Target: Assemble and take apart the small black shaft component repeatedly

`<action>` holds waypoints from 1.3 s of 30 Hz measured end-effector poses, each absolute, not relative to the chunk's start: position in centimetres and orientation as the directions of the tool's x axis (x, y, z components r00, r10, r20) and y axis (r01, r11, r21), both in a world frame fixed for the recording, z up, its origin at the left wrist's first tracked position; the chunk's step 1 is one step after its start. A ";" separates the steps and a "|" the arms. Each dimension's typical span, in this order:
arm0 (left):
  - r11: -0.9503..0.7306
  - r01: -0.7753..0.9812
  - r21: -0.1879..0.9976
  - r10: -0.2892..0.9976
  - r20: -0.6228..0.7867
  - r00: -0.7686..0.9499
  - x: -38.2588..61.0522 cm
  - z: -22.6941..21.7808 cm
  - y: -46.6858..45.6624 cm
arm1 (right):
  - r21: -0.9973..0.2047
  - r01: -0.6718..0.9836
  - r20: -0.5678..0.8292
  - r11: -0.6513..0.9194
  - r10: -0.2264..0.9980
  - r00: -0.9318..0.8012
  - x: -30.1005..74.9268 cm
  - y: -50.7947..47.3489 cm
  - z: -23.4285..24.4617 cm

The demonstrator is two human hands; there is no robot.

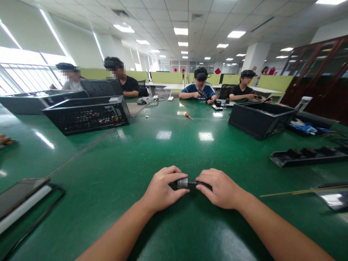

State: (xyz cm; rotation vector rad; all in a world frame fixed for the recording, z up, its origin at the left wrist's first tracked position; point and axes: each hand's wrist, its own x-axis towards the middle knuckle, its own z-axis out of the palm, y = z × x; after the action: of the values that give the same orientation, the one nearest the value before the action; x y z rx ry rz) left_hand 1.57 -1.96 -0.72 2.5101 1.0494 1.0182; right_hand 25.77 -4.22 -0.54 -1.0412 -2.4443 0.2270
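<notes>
My left hand (163,188) and my right hand (219,188) meet low over the green table (130,156), near its front edge. Between them lies a small cylindrical part (182,183) with a silver metal collar and a dark thin end. The left hand's fingers are curled round the silver end. The right hand's thumb and fingers pinch the dark end. Most of the part is hidden by the fingers.
An open black computer case (87,114) stands at the back left, another black case (259,119) at the right. A red-handled screwdriver (189,116) lies mid-table. A black tray of parts (307,155) is at right, a phone and frame (21,197) at left. Several people sit at the far side.
</notes>
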 end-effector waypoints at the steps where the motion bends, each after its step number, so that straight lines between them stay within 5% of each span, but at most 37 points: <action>1: -0.716 0.532 0.453 0.697 0.514 0.501 1.5 -0.7 -1.9 | -0.324 0.637 0.356 0.699 0.714 -0.602 25.8 -4.2 -0.5; 39: -0.720 0.532 0.445 0.691 0.527 0.494 1.0 -0.4 -1.5 | -0.328 0.660 0.333 0.676 0.737 -0.589 26.3 -4.0 -0.2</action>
State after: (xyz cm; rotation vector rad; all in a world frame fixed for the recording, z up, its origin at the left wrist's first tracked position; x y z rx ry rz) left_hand 0.98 -1.55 -0.41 2.5156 1.0469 1.0401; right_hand 26.27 -4.01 -0.24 -1.0856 -2.4470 0.2342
